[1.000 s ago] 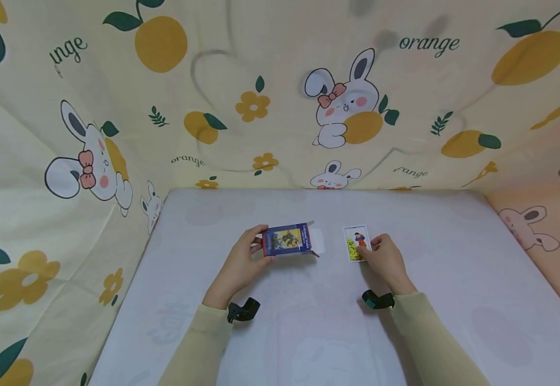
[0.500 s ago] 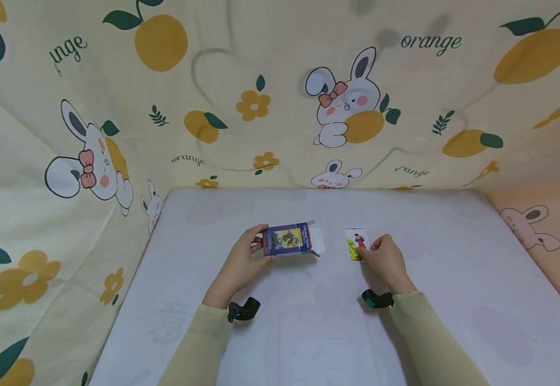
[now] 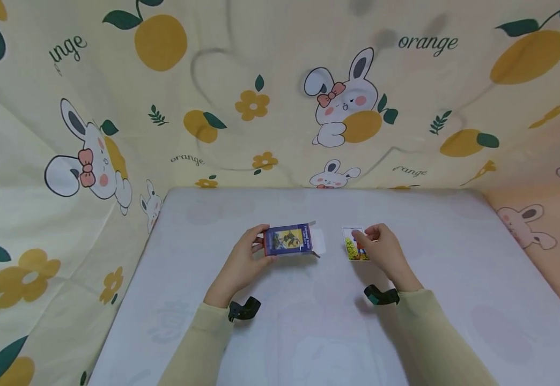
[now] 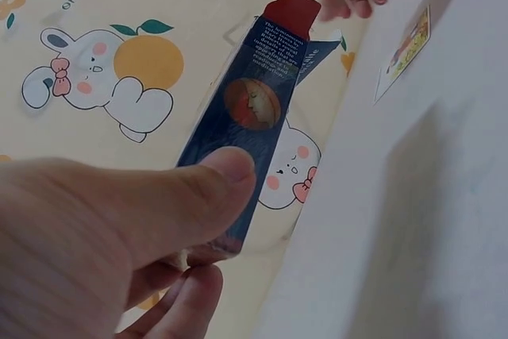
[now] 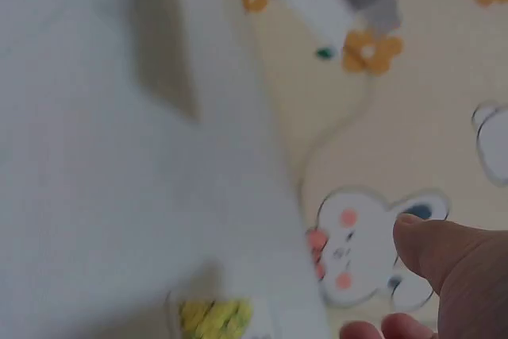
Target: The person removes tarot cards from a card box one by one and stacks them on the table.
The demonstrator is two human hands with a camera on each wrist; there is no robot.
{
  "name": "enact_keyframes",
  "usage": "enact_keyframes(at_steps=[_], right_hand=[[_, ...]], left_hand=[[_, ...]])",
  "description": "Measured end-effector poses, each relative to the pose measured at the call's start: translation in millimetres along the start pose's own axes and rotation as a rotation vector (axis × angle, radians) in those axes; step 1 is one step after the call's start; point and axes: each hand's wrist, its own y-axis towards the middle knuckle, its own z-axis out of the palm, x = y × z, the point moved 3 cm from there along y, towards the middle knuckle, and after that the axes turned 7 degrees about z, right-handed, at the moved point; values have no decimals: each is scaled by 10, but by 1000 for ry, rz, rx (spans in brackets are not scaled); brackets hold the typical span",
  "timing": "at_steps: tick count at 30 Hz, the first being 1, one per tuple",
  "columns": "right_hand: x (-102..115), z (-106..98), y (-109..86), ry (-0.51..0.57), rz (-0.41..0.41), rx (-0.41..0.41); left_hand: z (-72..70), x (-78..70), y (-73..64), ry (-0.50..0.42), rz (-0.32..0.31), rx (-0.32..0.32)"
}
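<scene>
My left hand (image 3: 242, 265) grips a blue tarot card box (image 3: 287, 239) by its left end, holding it above the table. The thumb presses the box's narrow printed side (image 4: 255, 102) in the left wrist view. At its right end the box is open, with its flaps out. Right of it, a picture card (image 3: 351, 251) with yellow flowers and a figure lies face up on the table. Over the card's right part hovers my right hand (image 3: 387, 253), partly hiding it. The thumb and fingers stand apart with nothing between them in the right wrist view.
A white-covered table (image 3: 304, 327) lies under both hands. Behind it and at the sides hangs a cream cloth (image 3: 280, 69) printed with rabbits and oranges. Each wrist carries a small black camera, such as the left wrist camera (image 3: 244, 309).
My right hand has let go of the card's right edge and risen, moving a little away from me. The card has stayed put. My left hand and the box hold nearly still.
</scene>
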Motion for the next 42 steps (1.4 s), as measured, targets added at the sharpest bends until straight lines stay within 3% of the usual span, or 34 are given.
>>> enact_keyframes(at_steps=[7, 14, 31, 42], right_hand=[[283, 173, -89, 55, -31, 75], [434, 367, -155, 95, -73, 103], [532, 652, -241, 128, -138, 144], [543, 723, -223, 181, -144, 189]], left_hand=[[4, 27, 0, 14, -13, 10], [8, 25, -1, 14, -22, 16], [40, -5, -14, -7, 2, 39], [75, -16, 0, -2, 21, 63]])
